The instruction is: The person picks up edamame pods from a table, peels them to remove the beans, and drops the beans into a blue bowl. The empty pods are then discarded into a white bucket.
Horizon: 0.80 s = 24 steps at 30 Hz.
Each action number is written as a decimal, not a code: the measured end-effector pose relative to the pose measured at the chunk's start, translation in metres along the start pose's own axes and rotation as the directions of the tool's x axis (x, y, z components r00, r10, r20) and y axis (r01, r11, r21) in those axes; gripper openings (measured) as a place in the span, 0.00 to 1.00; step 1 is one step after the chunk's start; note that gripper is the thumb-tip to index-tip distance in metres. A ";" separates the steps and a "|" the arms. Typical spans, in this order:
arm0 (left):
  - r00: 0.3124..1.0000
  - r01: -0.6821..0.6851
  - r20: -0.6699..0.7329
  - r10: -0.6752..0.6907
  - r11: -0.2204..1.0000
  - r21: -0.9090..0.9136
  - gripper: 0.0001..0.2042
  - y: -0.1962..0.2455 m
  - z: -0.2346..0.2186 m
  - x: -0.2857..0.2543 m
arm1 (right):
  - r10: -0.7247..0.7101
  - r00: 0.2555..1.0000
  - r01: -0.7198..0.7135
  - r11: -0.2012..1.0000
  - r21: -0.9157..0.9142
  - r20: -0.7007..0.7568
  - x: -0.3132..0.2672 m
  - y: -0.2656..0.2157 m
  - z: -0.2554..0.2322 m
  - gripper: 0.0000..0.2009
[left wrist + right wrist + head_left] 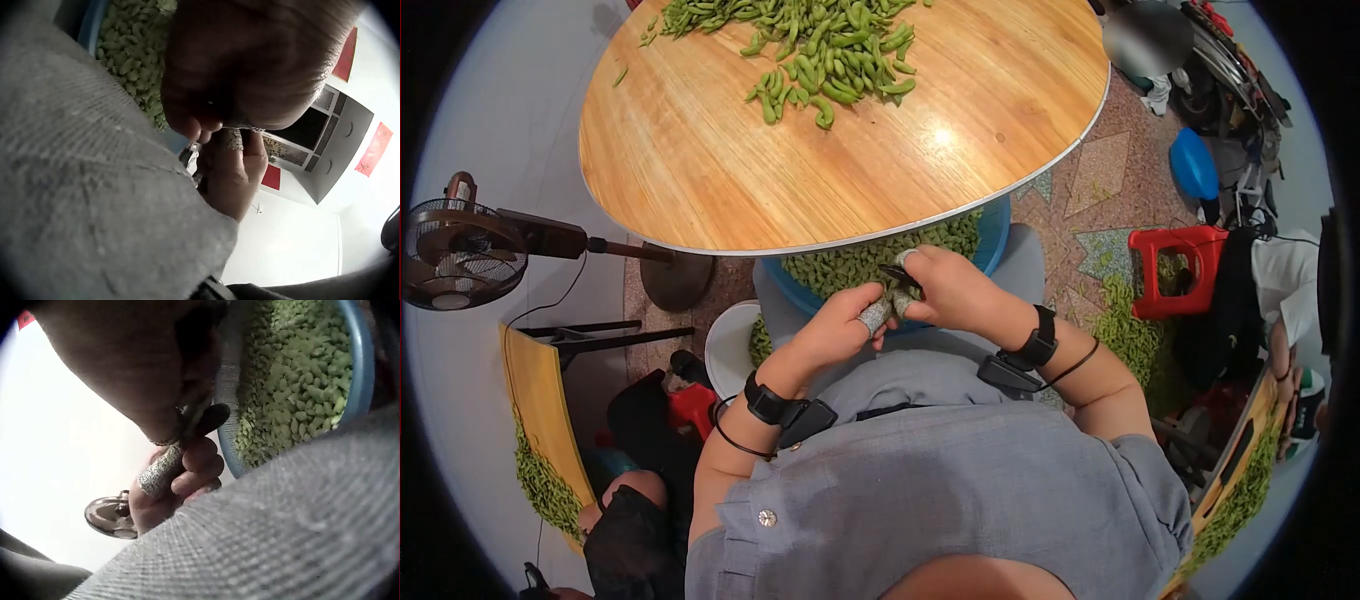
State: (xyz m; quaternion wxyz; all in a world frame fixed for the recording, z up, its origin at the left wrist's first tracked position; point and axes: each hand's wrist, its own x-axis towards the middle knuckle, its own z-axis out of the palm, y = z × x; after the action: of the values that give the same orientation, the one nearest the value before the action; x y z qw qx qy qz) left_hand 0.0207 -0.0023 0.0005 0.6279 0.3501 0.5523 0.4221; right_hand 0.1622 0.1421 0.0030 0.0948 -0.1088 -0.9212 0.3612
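Both hands meet above a blue basin of shelled green soybeans. The left hand has curled fingers, with a grey speckled wrap on one digit. It pinches a small green soybean pod, mostly hidden by the fingers. Against it, the right hand grips a small dark flat piece whose kind I cannot tell. Its digits also carry grey speckled wraps. In the left wrist view the palm is in shadow and hides the grip.
Soybean pods lie heaped on a round wooden table just ahead. A white bucket stands left of the lap, near a fan. On the right are a red stool and pods strewn on the floor. Other people sit at both sides.
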 end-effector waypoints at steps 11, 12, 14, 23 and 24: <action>0.999 0.008 -0.049 -0.014 0.992 -0.129 0.06 -0.006 -0.004 -0.001 | 0.067 0.993 -0.071 0.997 -0.038 -0.099 0.011 0.039 0.007 0.13; 0.995 0.028 -0.090 -0.043 0.985 -0.171 0.06 -0.005 -0.006 -0.002 | 0.063 0.993 -0.067 0.997 -0.039 -0.098 0.011 0.040 0.007 0.13; 0.988 0.041 -0.143 -0.053 0.996 -0.085 0.06 -0.004 -0.007 -0.001 | 0.304 0.952 -0.292 0.938 0.187 -0.038 0.012 0.040 0.005 0.13; 0.958 0.151 -0.109 -0.265 0.789 -0.595 0.06 -0.013 -0.014 0.001 | 0.296 0.946 -0.312 0.718 0.622 0.133 0.000 0.025 0.028 0.10; 0.954 0.177 -0.037 -0.299 0.656 -0.734 0.06 -0.012 -0.014 0.000 | 0.192 0.981 -0.178 0.830 0.529 0.030 -0.001 0.028 0.030 0.10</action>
State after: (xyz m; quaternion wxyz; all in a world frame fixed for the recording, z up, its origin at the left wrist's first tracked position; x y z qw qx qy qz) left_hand 0.0082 -0.0073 -0.0129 0.7196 -0.0347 0.4291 0.5448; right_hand 0.1596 0.1419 -0.0381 0.0967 -0.1713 -0.7699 0.6071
